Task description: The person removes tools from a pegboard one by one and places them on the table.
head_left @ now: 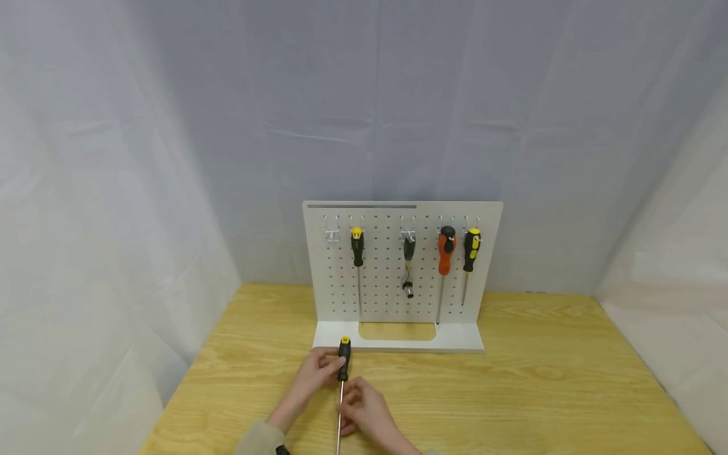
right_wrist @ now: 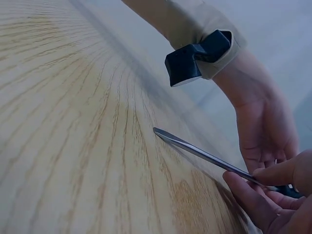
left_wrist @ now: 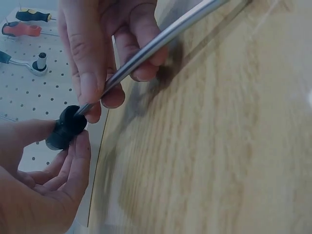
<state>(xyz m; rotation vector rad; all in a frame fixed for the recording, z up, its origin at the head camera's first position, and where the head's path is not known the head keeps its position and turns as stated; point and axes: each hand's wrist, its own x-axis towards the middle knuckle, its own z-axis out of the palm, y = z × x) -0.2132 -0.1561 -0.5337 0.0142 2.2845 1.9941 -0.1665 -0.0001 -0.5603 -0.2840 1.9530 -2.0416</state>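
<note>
A long screwdriver (head_left: pixel 344 361) with a black handle, yellow at its end, is held between both hands above the table. My left hand (head_left: pixel 316 374) grips the handle between thumb and fingers. Lower down, my right hand (head_left: pixel 366 409) pinches the metal shaft (left_wrist: pixel 161 40) between thumb and fingers. In the right wrist view the flat blade tip (right_wrist: pixel 163 134) points away from both hands, over the wood. The left wrist view shows the black handle end (left_wrist: pixel 68 127) between the left thumb and fingertips.
A white pegboard stand (head_left: pixel 392 297) rises behind the hands. On its hooks hang a black-and-yellow screwdriver (head_left: pixel 357 248), a ratchet wrench (head_left: pixel 408 265), a red screwdriver (head_left: pixel 446 256) and a yellow-and-black screwdriver (head_left: pixel 471 251). The leftmost hook (head_left: pixel 332 235) carries nothing. Wooden table (head_left: pixel 540 385) lies beneath.
</note>
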